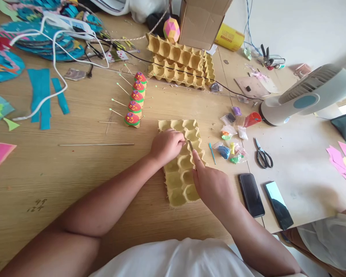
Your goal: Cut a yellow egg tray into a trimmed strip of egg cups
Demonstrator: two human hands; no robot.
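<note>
A yellow egg carton tray (178, 181) lies flat on the wooden table in front of me. My left hand (166, 145) presses down on the tray's upper left part with its fingers curled. My right hand (210, 182) grips a small knife (190, 145), index finger stretched along it, and the blade tip touches the tray near my left fingertips.
A row of painted egg-cup figures with pins (136, 99) stands behind the tray, with stacked cartons (180, 61) and a cardboard box (202, 21) farther back. Clay packets (230, 148), scissors (263, 154), two phones (265, 198) and a fan (308, 96) are at right. Another person's clothing (331, 238) shows lower right.
</note>
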